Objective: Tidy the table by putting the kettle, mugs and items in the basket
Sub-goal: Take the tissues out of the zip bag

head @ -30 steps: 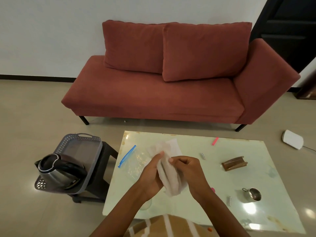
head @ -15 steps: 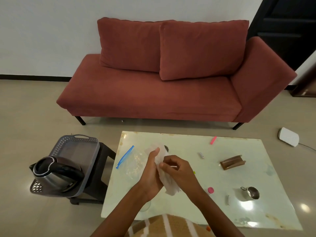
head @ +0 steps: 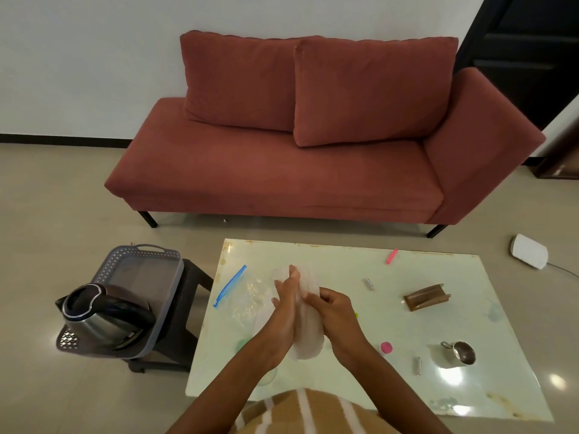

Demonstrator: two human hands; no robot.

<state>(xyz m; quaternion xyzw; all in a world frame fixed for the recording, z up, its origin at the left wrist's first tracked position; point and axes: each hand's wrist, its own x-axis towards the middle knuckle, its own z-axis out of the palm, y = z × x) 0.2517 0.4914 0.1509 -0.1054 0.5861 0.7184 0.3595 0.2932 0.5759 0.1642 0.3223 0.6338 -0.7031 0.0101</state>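
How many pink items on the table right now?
2. A pink stick lies near the table's far edge. A round pink cap sits near the front, just right of the right hand. The hands and the white paper may hide more.
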